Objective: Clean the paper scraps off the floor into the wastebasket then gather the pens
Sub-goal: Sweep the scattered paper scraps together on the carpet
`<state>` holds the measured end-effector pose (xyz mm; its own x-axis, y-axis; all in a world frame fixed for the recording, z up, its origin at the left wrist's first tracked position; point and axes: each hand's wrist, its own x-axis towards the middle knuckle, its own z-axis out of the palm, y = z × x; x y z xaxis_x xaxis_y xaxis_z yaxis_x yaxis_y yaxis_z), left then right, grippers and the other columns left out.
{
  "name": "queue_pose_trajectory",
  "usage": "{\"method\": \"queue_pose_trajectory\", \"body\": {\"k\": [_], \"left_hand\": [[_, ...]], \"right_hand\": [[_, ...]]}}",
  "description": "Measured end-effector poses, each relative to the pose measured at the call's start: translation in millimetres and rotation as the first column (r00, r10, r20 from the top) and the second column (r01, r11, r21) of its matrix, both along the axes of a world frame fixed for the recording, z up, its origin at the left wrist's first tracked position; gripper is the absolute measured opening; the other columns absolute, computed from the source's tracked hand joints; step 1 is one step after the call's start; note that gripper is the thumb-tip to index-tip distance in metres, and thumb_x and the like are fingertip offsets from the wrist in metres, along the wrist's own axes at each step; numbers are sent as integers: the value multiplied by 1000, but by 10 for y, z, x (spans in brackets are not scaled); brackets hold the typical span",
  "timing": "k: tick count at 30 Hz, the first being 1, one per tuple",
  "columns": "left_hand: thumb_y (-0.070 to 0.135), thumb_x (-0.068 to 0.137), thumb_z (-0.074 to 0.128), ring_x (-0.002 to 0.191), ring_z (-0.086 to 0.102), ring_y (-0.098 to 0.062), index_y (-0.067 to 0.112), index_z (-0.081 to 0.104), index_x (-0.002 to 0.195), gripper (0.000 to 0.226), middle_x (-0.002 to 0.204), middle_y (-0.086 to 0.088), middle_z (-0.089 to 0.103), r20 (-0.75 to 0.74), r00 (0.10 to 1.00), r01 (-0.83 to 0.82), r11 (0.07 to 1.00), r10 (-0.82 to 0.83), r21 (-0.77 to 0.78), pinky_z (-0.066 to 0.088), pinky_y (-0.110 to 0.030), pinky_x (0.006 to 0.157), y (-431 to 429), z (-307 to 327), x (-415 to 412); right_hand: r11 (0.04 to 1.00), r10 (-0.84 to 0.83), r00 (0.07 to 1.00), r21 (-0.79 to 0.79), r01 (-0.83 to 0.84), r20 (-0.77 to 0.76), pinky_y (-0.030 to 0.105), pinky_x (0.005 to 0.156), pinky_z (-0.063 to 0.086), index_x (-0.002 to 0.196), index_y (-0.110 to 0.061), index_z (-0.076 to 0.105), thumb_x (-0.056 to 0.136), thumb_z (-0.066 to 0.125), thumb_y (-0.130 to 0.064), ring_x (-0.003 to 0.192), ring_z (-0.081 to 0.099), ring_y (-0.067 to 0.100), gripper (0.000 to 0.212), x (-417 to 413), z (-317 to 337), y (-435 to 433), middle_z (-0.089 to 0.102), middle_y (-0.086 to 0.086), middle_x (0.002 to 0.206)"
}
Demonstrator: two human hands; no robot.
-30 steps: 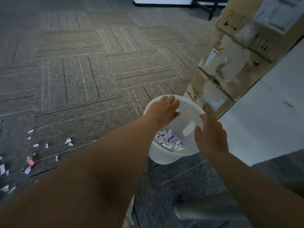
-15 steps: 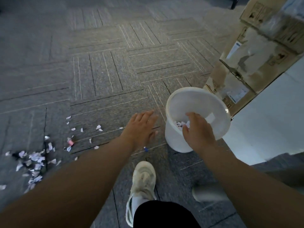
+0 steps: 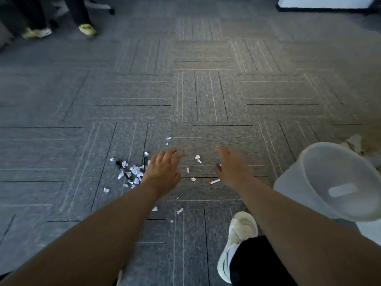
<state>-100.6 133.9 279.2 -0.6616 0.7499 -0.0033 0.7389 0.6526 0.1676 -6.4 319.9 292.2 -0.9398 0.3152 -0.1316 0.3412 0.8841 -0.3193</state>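
Observation:
White paper scraps [image 3: 134, 172] lie in a small pile on the grey carpet, just left of my left hand [image 3: 164, 171]. More loose scraps [image 3: 198, 158] are scattered between my two hands. A white pen with red ends [image 3: 215, 181] rests on the carpet beside my right hand [image 3: 234, 169]. A dark pen [image 3: 144, 162] pokes out from the scrap pile. Both hands hover over the floor with fingers spread and hold nothing. The white wastebasket [image 3: 321, 162] stands at the right, away from both hands.
My white shoe [image 3: 239, 240] is planted below the right hand. Another person's legs and yellow shoes [image 3: 87, 29] stand at the far left. Torn cardboard [image 3: 354, 143] shows behind the wastebasket. A white cabinet base [image 3: 325, 3] sits at the far right.
Both hands have left the wastebasket and swung left over the scattered scraps. The view has turned left, so the wastebasket now sits at the right edge.

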Motion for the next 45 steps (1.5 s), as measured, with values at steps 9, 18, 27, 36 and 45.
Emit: {"method": "queue_pose_trajectory", "body": {"k": [9, 18, 27, 36, 45], "left_hand": [[37, 92, 43, 135, 23, -24, 19, 30, 137, 50, 148, -5, 24, 173, 955, -203, 958, 239, -205, 23, -38, 109, -865, -724, -907], [32, 93, 39, 137, 16, -23, 18, 20, 141, 54, 151, -5, 16, 319, 910, -165, 938, 264, -305, 18, -39, 112, -864, -1428, -1215], [57, 75, 30, 128, 37, -38, 16, 45, 130, 70, 141, -13, 40, 357, 914, 31, 846, 191, -533, 38, -62, 93, -1425, -2621, -498], [54, 89, 39, 141, -10, -33, 21, -2, 146, 78, 154, -9, -14, 289, 929, -69, 878, 230, -474, 9, -51, 113, -1901, -2925, -427], [39, 90, 48, 142, -2, -26, 13, 5, 146, 75, 155, -10, -4, 361, 891, -132, 919, 274, -371, 27, -43, 110, -1926, -3202, -214]], "right_hand": [[985, 141, 977, -123, -122, 159, 40, 86, 44, 128, -8, 39, 88, 50, -14, 112, 47, 33, 42, -1126, -835, -712, 48, 14, 128], [968, 189, 934, -215, -127, 303, 36, 91, 39, 134, -11, 36, 92, 48, -18, 116, 43, 27, 45, -1304, -1679, -823, 46, 10, 132], [967, 251, 813, -94, -238, 525, 51, 109, 27, 143, -8, 18, 80, 42, -67, 139, 14, 30, 89, -140, -3000, -1102, 17, 14, 153], [964, 252, 863, -34, -264, 438, 40, 111, -12, 134, -16, -31, 81, 22, -72, 132, -34, 24, 93, -176, -3511, -1418, -39, 6, 142], [964, 237, 916, 38, -263, 325, 43, 114, -1, 146, -13, -1, 85, 12, -69, 141, -10, 21, 84, -193, -3576, -1026, -11, 6, 153]]}}
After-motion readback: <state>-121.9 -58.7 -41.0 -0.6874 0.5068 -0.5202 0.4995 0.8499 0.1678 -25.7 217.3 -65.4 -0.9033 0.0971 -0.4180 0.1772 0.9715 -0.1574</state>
